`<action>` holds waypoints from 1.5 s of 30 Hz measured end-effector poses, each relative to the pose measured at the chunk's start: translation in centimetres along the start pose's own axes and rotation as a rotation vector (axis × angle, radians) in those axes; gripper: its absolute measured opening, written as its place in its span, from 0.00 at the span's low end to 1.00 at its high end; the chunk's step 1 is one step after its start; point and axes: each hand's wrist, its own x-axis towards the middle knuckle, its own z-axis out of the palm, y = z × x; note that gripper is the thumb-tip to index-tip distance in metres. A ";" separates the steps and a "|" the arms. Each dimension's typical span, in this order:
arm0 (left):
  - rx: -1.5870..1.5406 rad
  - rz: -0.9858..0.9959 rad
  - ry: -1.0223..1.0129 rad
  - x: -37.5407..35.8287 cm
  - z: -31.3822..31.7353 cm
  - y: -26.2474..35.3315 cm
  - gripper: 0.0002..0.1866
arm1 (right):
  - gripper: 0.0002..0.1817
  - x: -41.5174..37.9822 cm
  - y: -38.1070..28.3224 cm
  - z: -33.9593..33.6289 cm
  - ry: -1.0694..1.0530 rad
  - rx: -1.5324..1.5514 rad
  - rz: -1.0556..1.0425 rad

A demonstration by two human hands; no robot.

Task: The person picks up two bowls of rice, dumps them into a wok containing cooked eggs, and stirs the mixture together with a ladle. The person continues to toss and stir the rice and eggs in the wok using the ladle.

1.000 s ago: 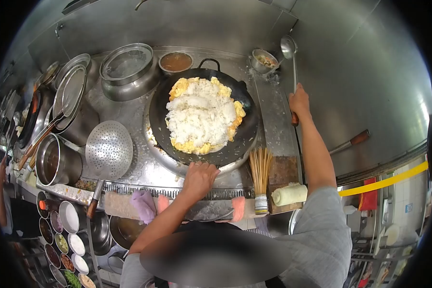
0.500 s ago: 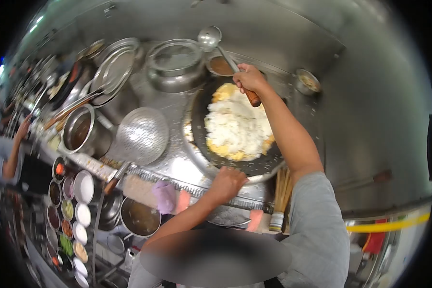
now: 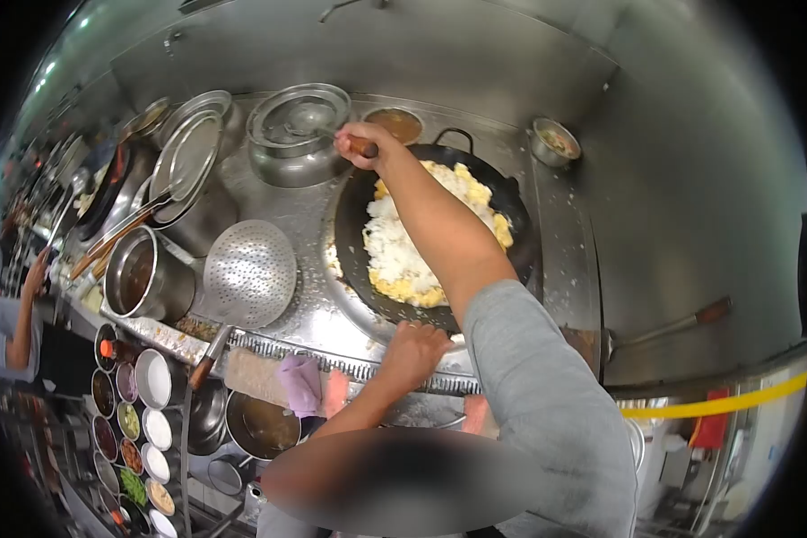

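Now the right hand (image 3: 360, 145) is gripping a ladle's wooden handle (image 3: 362, 146) in a closed fist, having swung from the far right wall across the wok (image 3: 439, 238) to the lidded pot (image 3: 296, 134) at back left, where the ladle bowl (image 3: 309, 117) is hovering over the lid. The left hand (image 3: 412, 354) is still curled on the wok's near rim, steadying it. Rice and egg (image 3: 403, 242) are sitting unstirred in the wok; a skimmer (image 3: 249, 273) is lying left, bowls (image 3: 148, 403) lower left.
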 end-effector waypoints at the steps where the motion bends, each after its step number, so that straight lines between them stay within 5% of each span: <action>1: -0.016 -0.017 0.015 0.0 0.2 -0.1 0.10 | 0.08 0.1 -0.7 -0.7 -0.057 0.143 0.045; 5: -0.063 -0.028 0.069 0.0 0.2 0.0 0.12 | 0.09 -4.8 -3.8 -3.3 -0.253 0.337 0.024; 11: -0.047 -0.056 0.013 0.1 -0.1 0.3 0.13 | 0.09 -17.6 -8.7 -8.9 -0.115 0.165 -0.142; 17: -0.010 -0.032 0.025 0.0 0.3 0.0 0.13 | 0.08 -33.6 -10.2 -14.8 0.315 -0.076 -0.255; 22: 0.014 -0.027 0.011 0.1 0.0 0.1 0.12 | 0.05 -41.4 -11.7 -20.5 0.591 0.017 -0.242; 25: 0.033 -0.027 0.007 0.0 0.2 0.1 0.11 | 0.12 -42.0 -14.6 -25.3 0.805 -0.476 -0.076; 27: 0.036 -0.028 0.016 0.2 0.4 0.0 0.12 | 0.17 -40.3 -13.7 -28.1 1.168 -1.239 -0.086; 29: 0.031 -0.024 0.025 0.3 0.3 0.0 0.13 | 0.24 -39.8 -12.6 -29.0 1.371 -1.683 -0.101; 34: 0.019 -0.031 0.019 0.2 0.1 0.1 0.12 | 0.31 -39.5 -9.2 -24.5 1.576 -1.777 -0.192; 40: 0.020 -0.037 0.011 0.3 0.1 0.3 0.11 | 0.33 -39.7 -8.5 -23.5 1.378 -1.792 -0.623; 45: 0.020 -0.052 -0.023 0.1 0.3 0.0 0.13 | 0.35 -37.4 -8.1 -15.1 0.864 -1.011 -0.532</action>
